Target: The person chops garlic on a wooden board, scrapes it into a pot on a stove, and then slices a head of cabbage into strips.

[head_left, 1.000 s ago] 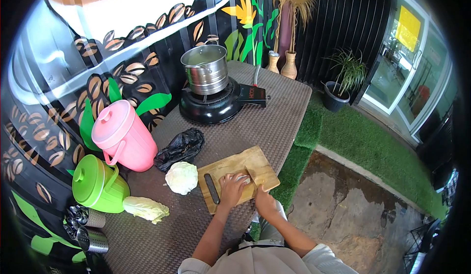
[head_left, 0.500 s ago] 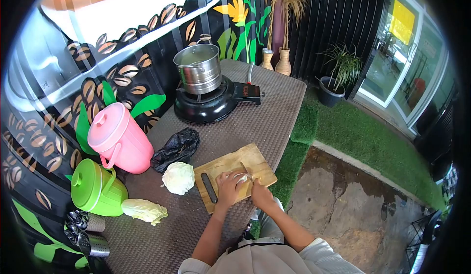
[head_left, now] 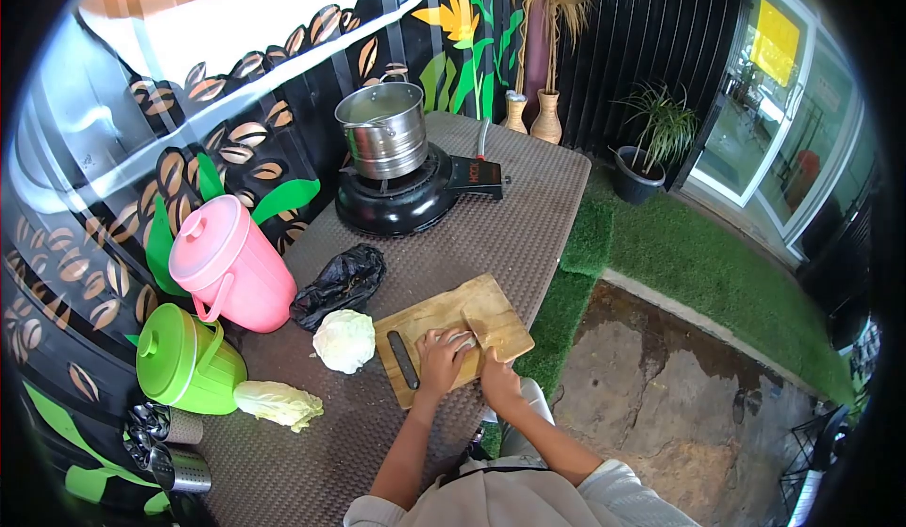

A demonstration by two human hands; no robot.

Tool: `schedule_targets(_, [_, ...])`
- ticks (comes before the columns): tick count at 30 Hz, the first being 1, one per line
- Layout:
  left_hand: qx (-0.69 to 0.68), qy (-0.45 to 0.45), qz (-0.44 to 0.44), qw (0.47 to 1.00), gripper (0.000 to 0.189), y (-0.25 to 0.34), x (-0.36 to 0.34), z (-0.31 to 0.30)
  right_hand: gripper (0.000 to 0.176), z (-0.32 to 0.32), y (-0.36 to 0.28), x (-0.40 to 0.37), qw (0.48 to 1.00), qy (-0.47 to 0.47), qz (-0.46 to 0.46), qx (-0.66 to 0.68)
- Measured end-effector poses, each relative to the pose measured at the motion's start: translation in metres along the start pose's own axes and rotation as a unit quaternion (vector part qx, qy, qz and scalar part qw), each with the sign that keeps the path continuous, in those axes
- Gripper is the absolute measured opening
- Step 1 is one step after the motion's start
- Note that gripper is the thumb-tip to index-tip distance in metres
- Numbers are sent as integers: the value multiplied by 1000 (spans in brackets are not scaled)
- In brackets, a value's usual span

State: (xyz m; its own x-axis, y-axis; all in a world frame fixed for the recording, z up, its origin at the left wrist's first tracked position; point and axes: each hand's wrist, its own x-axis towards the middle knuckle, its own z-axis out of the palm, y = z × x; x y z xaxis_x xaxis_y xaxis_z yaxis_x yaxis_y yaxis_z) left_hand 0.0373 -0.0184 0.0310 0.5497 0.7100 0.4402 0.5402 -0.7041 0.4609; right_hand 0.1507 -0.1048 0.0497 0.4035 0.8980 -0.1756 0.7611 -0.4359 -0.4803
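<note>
My right hand [head_left: 501,383] is closed round the handle of a knife [head_left: 475,326], whose blade points away over the wooden cutting board [head_left: 491,296]. On the board, my left hand [head_left: 442,359] presses down with curled fingers on a small whitish piece of food [head_left: 461,340], mostly hidden beneath them; its kind I cannot make out. The blade is close beside those fingers. Left of that hand lies a long dark object [head_left: 403,359], rounded at its ends. A pale round cabbage [head_left: 343,342] sits just off the board's left edge.
A napa cabbage [head_left: 278,405] lies near a green lidded jug [head_left: 186,362] and a pink one [head_left: 231,263]. Behind the board are a crumpled black plastic bag [head_left: 340,284] and a steel pot [head_left: 382,131] on a black gas stove [head_left: 396,208]. Metal cups [head_left: 179,468] stand lower left.
My right hand and the knife have shifted slightly, with the hand a little nearer my body. My left hand stays almost in place on the food.
</note>
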Motion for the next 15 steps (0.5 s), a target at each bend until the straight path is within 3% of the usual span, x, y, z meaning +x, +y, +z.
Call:
schedule_targets(5, [-11,-5,-14,1000,26,5,0,-6,36,-4,3,9,999,-34,-34,-16])
schedule_targets(8, [-12,7,0,1000,26,-2,-2,0,34,4,1,-4,999,22,-40,0])
schedule_targets(10, [-12,8,-2,1000,26,-2,0,0,33,1,-4,0,1000,-21,4,16])
schedule_targets(15, [-9,9,-13,1000,26,0,-2,-2,31,-10,-3,2,999,-47,-14,13])
